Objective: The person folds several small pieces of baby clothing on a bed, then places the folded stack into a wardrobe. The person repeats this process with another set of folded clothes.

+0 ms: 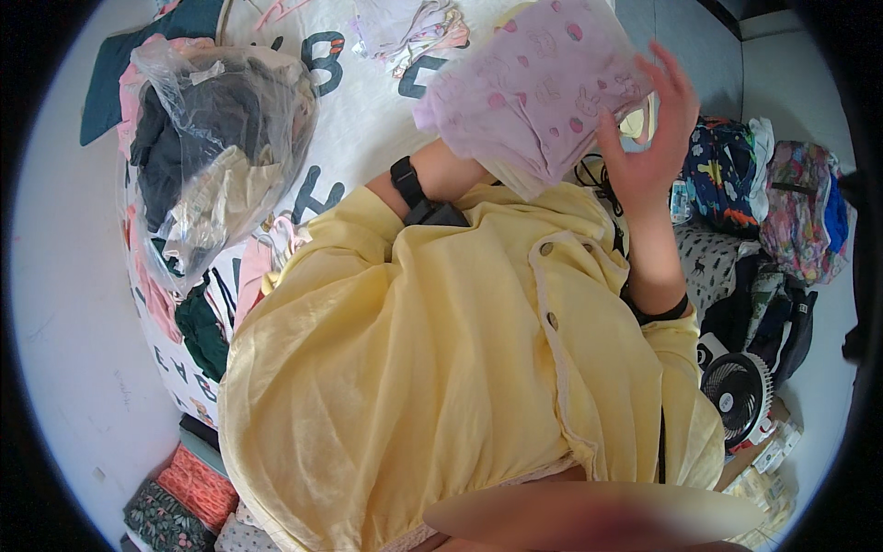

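A lavender cloth garment (531, 90) printed with strawberries and rabbits is held up in front of my chest, folded flat. Pale yellow cloth shows at its lower edge. My left forearm, with a black strap and device (431, 207) on it, runs in beneath the garment. The garment hides my left hand, which bears it from below. At the garment's right edge is my right hand (652, 127), fingers spread and thumb close to the cloth. Whether the thumb touches the cloth is hard to tell. A small pile of light printed clothes (421, 31) lies beyond, on the white sheet (359, 124) with black letters.
A clear plastic bag (221, 152) full of dark and cream clothes stands at left. Dark green cloth (203, 328) lies below it. To the right are a dark printed bundle (721, 172), a flowered bundle (800, 207) and a black fan (738, 400). A white wall (69, 276) borders the left.
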Tool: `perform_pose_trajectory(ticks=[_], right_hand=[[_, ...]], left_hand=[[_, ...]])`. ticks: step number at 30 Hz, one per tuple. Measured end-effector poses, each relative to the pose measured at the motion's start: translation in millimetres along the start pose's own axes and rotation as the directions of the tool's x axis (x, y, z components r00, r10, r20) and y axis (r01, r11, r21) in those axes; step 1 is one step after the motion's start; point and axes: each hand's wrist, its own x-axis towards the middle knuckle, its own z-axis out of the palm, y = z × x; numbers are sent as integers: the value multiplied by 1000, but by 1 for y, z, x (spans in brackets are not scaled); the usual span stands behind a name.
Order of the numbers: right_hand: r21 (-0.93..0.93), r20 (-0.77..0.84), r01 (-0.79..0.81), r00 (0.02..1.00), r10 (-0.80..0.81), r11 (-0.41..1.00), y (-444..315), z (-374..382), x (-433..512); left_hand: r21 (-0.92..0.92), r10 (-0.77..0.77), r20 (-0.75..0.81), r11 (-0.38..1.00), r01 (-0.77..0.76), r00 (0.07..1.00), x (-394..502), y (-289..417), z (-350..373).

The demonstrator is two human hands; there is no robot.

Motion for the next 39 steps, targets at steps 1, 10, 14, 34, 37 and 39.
perform_pose_trajectory(ticks=[1,10,14,34,37,39], right_hand=[[11,-9,-98,995,98,995,3,3,0],[484,383,-447,881,277,752,36,8,-15],[516,353,-509,859,370,689,31,3,-17],[655,329,-584,792,515,479,61,7,-4],[677,595,-735,525,608,-28,58,5,-12],[681,658,-702,461,596,-209,51,7,-16]], left_hand=[[6,10,25,1000,-10,1000,5,-2,1],[258,21,191,964,-71,981,46,-32,-22],[314,67,187,941,-124,980,39,-30,-19],[98,-339,-358,913,396,870,32,-15,-66],[82,-249,-302,955,285,920,33,-12,-71],[-8,-286,-271,956,295,919,35,-10,-72]])
